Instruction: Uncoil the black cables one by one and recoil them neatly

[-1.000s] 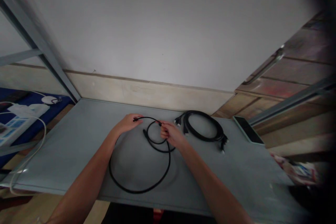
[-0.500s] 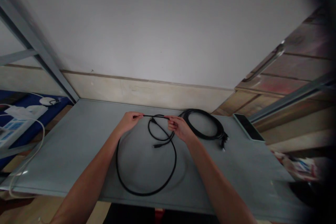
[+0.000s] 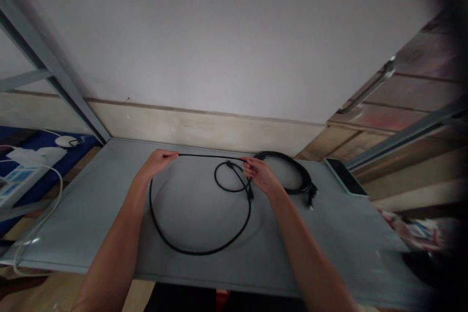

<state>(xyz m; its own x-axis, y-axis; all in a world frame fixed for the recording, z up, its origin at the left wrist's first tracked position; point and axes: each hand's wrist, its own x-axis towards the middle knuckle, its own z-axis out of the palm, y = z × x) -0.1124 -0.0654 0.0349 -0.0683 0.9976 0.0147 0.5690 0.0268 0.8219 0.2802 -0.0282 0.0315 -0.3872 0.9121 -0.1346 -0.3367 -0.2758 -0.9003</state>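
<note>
A thin black cable point(image 3: 199, 253) runs between my two hands over a grey table. My left hand point(image 3: 158, 162) pinches it at the left, and my right hand point(image 3: 260, 173) pinches it at the right. The stretch between them is nearly straight, while a wide loop hangs down toward the table's front edge. Under and beside my right hand lie a smaller loop and the cable's dark plug ends point(image 3: 250, 194). Just right of that hand rests a coiled black cable point(image 3: 305, 175), its plugs at the right side; my forearm covers part of it.
A phone-like dark slab with a pale green edge point(image 3: 345, 177) lies at the table's point(image 3: 98, 204) back right. At left, a white power strip point(image 3: 22, 175) and white cord sit on blue cloth. Metal posts point(image 3: 78, 102) flank the table, with a wall behind.
My left hand has moved left and my right hand slightly right, so the straight stretch of cable between them is longer. The small loop and plug ends have shifted right.
</note>
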